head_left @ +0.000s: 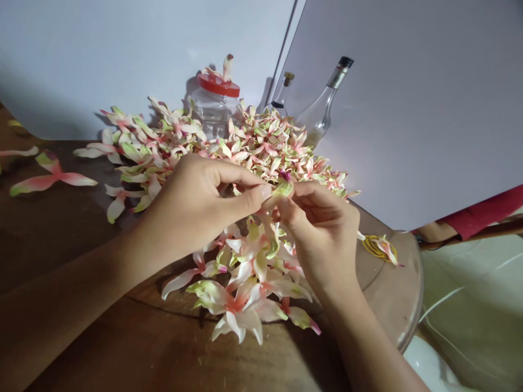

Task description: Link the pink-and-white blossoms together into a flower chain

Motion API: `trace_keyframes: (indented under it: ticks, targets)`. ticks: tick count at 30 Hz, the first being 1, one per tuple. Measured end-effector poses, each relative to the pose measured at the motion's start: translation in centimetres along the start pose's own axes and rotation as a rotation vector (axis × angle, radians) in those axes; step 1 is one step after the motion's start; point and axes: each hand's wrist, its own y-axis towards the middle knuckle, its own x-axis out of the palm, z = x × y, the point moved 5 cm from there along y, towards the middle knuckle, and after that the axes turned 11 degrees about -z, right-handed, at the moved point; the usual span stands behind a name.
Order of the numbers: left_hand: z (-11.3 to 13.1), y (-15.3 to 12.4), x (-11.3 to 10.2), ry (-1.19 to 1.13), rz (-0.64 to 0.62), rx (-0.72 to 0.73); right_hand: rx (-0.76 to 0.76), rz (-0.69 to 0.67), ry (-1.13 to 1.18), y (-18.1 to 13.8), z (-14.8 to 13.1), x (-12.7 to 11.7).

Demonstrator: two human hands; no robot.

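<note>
On the desk (163,348), a flower heap (267,148) lies far, with a jar (216,111) and, to its right, two bottles (316,117) behind; another flower cluster (241,305) lies near; possibly rubber bands (371,248) lie right.

Light is apparently coming from the right, as the jar (214,114) is casting shadow leftward onto the pale panel (122,49). The near-left counter (163,348) is lying dim; the far flowers (281,149) are looking slightly soft; wide-angle distortion is stretching the edges.
</note>
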Motion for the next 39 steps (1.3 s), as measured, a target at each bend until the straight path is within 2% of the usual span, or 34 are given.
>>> trace_keyframes:
  ticks: [4, 6, 10, 12, 18, 20, 25, 30, 35, 39]
  targets:
    - [0.1, -0.1, 0.3, 0.031, 0.051, -0.007, -0.008, 0.024, 0.007, 0.0, 0.1, 0.2]
    - [-0.4, -0.4, 0.9, -0.099, 0.094, -0.063, -0.030, 0.090, 0.025, -0.1, 0.2, 0.3]
    - [-1.9, -1.1, 2.4, -0.516, 0.191, -0.170, -0.090, 0.242, 0.078, -0.5, 0.4, 0.5]
    - [-2.0, -1.3, 2.8, -0.577, 0.188, -0.185, -0.076, 0.274, 0.073, -0.7, 0.6, 0.6]
    - [-0.1, -1.1, 1.9, -0.218, 0.098, -0.053, 0.001, 0.159, 0.060, -0.4, 1.3, 0.5]
    - [0.1, -1.0, 1.7, -0.179, 0.079, -0.024, 0.009, 0.142, 0.079, -0.3, 1.5, 0.4]
    - [-0.2, -0.7, 1.7, -0.215, 0.056, 0.013, -0.022, 0.134, 0.105, -0.3, 1.0, 0.6]
    - [-0.5, -0.6, 1.6, -0.256, 0.076, 0.018, -0.045, 0.064, -0.041, -0.3, 0.4, 0.8]
    - [-0.6, -0.5, 1.4, -0.277, 0.059, 0.004, -0.036, 0.023, 0.103, -0.2, 0.7, 0.7]
    - [-0.6, -0.3, 1.3, -0.337, 0.049, -0.019, -0.024, 0.049, 0.051, -0.1, 0.7, 0.4]
